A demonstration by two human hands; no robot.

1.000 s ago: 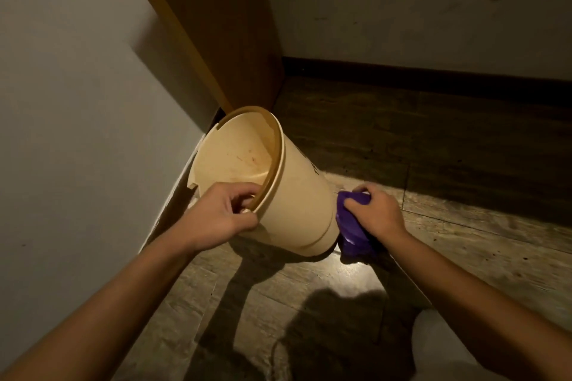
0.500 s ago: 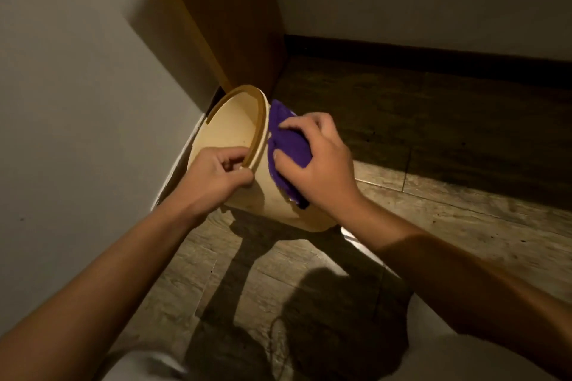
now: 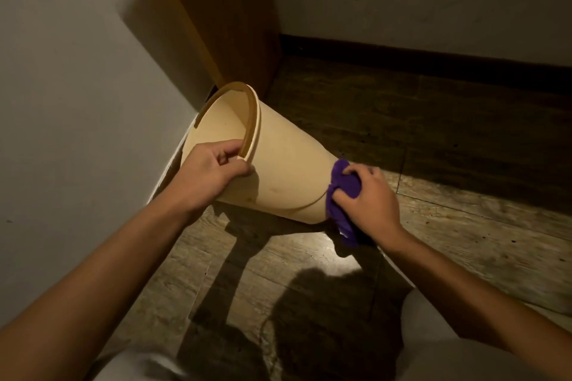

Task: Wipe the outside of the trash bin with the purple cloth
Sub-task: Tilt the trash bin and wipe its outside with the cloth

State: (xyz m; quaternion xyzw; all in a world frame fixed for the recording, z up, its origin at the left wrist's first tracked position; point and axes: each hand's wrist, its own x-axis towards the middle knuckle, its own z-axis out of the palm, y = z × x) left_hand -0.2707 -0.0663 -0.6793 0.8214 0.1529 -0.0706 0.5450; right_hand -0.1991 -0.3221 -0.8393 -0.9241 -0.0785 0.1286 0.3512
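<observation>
Gripping the brown-banded rim, our left hand (image 3: 213, 168) is tilting the smooth cream plastic trash bin (image 3: 288, 173), a tapered cone lying on its side, mouth toward the pale wall (image 3: 71, 102). Our right hand (image 3: 366, 195) is bunching the crumpled purple cloth (image 3: 343, 198) against its narrow base. Open wood-grain plank floor (image 3: 448, 226) is spreading to the right.

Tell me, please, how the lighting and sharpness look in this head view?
Head view: dim, warm light; the bin and both hands are sharp; a bright glare patch on the floor below the purple cloth; dark shadows near the bottom; straight edges bow with wide-angle distortion.
</observation>
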